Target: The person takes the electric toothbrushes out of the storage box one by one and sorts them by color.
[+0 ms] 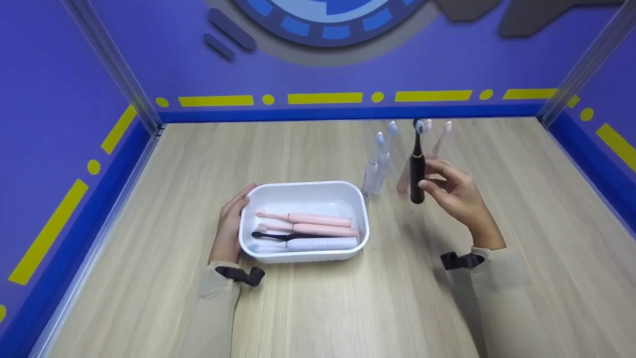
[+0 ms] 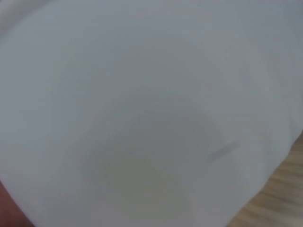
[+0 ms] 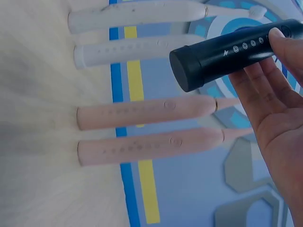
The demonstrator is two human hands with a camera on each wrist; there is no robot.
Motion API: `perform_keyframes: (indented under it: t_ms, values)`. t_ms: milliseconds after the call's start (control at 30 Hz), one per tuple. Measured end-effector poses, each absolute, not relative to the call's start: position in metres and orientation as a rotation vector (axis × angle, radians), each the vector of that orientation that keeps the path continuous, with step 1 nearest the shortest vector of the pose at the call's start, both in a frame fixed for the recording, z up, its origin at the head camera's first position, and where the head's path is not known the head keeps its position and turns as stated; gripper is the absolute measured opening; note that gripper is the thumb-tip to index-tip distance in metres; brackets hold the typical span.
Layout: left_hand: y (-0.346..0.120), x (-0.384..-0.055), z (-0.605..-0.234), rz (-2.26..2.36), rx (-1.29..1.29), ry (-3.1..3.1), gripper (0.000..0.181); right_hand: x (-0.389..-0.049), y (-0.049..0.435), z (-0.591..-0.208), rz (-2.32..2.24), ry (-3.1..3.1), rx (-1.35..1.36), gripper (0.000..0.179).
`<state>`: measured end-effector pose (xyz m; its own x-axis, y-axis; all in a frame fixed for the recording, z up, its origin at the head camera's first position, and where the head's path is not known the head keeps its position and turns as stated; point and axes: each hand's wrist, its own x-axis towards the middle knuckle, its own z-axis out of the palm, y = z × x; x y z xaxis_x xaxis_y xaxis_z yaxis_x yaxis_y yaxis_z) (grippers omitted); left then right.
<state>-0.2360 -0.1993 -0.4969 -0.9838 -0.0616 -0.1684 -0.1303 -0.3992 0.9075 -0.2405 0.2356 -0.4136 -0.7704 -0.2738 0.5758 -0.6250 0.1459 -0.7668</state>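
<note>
My right hand [image 1: 454, 194] pinches a black electric toothbrush [image 1: 417, 179] between thumb and fingers, held upright with its brush head at the top. In the right wrist view its base and a row of button icons show. Behind it two pink electric toothbrushes [image 3: 147, 112] stand upright, with two white electric toothbrushes [image 3: 135, 15] beside them. At the left end of a white plastic tub [image 1: 304, 257], my left hand [image 1: 229, 226] grips the rim and wall. Inside the tub lie two pink toothbrushes [image 1: 320, 220], a black one [image 1: 271, 236] and a white one [image 1: 323, 243].
Everything stands on a light wood-grain table [image 1: 343, 308]. A blue-purple panel [image 1: 318, 74] with yellow marks rises behind it, and similar panels stand at both sides. The tub's outer wall [image 2: 142, 94] fills most of the left wrist view.
</note>
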Motion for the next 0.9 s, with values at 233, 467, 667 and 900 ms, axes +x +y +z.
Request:
perform_keyframes:
  t_ms: [233, 467, 667, 900]
  values:
    - [-0.199, -0.237, -0.497, 2.600, -0.241, 1.684, 0.044, -0.245, 0.245, -0.423, 1.713, -2.070, 0.796, 0.040]
    - [-0.198, -0.237, -0.496, 2.575, -0.287, 1.701, 0.044, -0.250, 0.255, -0.435, 1.729, -2.026, 0.712, 0.040]
    - [-0.198, -0.237, -0.497, 2.572, -0.294, 1.717, 0.043, -0.252, 0.264, -0.444, 1.718, -2.020, 0.624, 0.040]
    - [-0.198, -0.237, -0.498, 2.586, -0.278, 1.714, 0.043, -0.255, 0.272, -0.450, 1.793, -1.959, 0.553, 0.037]
